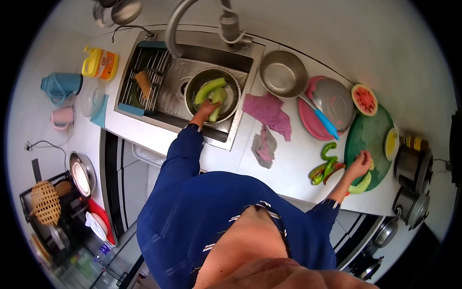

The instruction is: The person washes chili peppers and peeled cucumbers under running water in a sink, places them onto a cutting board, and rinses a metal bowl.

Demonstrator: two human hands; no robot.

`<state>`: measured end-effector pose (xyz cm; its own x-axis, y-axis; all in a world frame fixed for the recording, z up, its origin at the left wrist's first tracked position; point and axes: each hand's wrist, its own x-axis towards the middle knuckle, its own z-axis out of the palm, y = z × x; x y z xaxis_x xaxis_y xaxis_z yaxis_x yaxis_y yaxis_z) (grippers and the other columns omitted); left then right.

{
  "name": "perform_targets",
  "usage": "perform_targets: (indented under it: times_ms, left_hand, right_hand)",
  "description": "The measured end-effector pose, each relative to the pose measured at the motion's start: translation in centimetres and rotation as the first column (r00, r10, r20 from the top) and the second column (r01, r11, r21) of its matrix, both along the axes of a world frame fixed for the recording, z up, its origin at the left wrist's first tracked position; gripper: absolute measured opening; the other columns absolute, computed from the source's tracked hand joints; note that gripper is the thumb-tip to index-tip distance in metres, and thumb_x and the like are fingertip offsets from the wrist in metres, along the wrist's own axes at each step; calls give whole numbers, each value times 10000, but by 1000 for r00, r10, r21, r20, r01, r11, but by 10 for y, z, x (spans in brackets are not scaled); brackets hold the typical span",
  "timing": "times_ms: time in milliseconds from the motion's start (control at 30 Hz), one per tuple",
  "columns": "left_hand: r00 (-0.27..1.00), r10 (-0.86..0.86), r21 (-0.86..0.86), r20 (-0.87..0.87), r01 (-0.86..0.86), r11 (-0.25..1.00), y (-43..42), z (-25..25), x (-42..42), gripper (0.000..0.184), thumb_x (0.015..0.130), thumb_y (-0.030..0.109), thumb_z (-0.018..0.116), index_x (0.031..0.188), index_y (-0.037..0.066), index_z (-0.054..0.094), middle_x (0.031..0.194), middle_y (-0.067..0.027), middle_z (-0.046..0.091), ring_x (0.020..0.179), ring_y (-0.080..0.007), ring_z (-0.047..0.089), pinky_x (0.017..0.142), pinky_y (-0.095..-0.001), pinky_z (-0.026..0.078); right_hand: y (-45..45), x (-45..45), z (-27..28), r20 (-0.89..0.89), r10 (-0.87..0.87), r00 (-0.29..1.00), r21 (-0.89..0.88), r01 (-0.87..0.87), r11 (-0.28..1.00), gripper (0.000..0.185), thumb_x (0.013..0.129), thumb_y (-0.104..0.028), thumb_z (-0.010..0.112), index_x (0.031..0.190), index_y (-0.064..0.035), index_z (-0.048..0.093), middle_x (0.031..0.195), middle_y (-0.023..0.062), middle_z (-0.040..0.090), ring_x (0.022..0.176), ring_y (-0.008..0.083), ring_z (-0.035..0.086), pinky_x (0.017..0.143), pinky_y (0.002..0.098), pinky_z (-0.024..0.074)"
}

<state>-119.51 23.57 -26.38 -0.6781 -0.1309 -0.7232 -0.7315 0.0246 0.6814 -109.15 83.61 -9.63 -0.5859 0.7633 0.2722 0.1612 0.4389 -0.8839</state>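
Note:
My left hand (207, 111) reaches into a steel bowl (188, 92) in the sink, its fingers wrapped round a pale green gourd piece (218, 98). Beside it in the bowl lies another green piece (208, 88). Over at the right, my right hand (361, 164) is above the edge of a round green board (355, 139); its fingers are bent together and what they hold, if anything, is hidden. Close under that hand a light green piece (362, 185) lies at the board's lower edge. Green peppers (330, 166) rest on the counter left of the board.
The faucet (174, 29) arches over the sink (173, 72). Right of it are a steel pan (284, 72), purple cloths (269, 113), a pink basin (308, 115) with a grey bowl (334, 103), a blue handle (326, 124) and a cut watermelon (365, 99). Pots (414, 168) stand far right.

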Motion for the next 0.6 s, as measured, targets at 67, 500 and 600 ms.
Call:
perform_targets:
  times_ms: [67, 500, 600]
  left_hand:
    - [993, 14, 103, 121, -26, 994, -5, -24, 1, 598, 787, 341, 670, 1143, -80, 438, 1002, -210, 531, 735, -284, 587, 506, -377, 527]
    - [738, -647, -408, -191, 540, 736, -30, 104, 26, 572, 717, 232, 628, 1143, -67, 392, 950, -293, 585, 875, -406, 593, 749, -432, 468]
    - [718, -670, -485, -187, 526, 699, -61, 117, 38, 578, 710, 199, 630, 1146, -56, 348, 879, -273, 597, 751, -386, 614, 663, -443, 484]
  right_hand:
    - [-97, -5, 27, -32, 170, 985, 119, -165, 979, 209, 860, -41, 496, 1049, 24, 558, 983, 99, 603, 867, 156, 577, 760, 274, 466]
    - [-529, -103, -105, 185, 700, 689, -805, -302, 510, 542, 768, -241, 683, 1133, 63, 422, 973, 187, 566, 861, 282, 584, 736, 339, 491]
    - [-543, -123, -117, 0, 640, 769, -1000, 18, -21, 274, 761, -170, 680, 944, -24, 537, 780, 97, 567, 640, 234, 575, 589, 332, 507]
